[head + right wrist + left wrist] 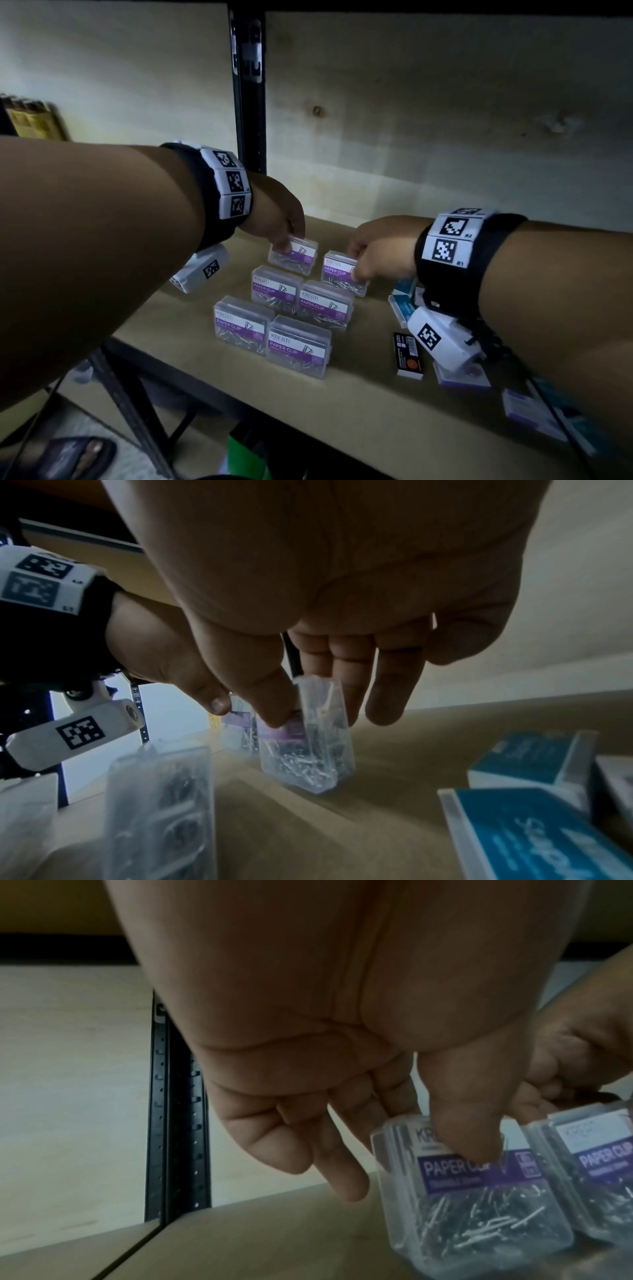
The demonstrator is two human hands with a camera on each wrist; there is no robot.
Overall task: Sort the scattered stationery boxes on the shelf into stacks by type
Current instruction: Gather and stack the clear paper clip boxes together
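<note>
Clear plastic paper-clip boxes with purple labels (274,308) stand on edge in two rows on the brown shelf (359,411), long axes running left to right and labels facing me. My left hand (277,219) pinches the top of the rear-left box (294,258), and my right hand (380,250) pinches the rear-right box (342,274), so each hand sits directly above its own box. Flat teal cardboard boxes (534,829) lie unsorted near my right wrist, so I judge that arm nearer them.
</note>
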